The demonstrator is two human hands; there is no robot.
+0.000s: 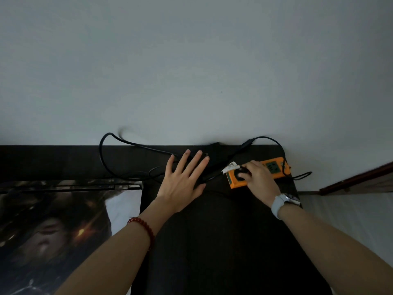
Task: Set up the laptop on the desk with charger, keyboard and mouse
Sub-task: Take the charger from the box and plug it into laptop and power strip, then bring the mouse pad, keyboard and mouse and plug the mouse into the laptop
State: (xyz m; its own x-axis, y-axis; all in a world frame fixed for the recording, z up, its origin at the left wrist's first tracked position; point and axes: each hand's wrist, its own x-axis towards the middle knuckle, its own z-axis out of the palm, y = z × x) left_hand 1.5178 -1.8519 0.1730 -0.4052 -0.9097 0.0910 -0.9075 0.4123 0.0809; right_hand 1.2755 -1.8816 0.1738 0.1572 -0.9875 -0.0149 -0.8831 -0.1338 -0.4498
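An orange power strip (274, 167) lies at the back right of the dark desk (212, 231), against the wall. My right hand (258, 176) grips a black charger plug (241, 174) at the strip's left socket. A white tag (230, 166) hangs on the plug's cable. The black charger cable (127, 143) loops over the back of the desk to the left. With fingers spread, my left hand (184, 180) hovers flat over a dark charger brick (212, 152); contact cannot be told. No laptop, keyboard or mouse shows.
A large printed desk mat (53, 231) covers the left part of the desk. A pale wall (191, 60) rises right behind the desk. A dark wooden edge (357, 177) runs at the far right above a light surface.
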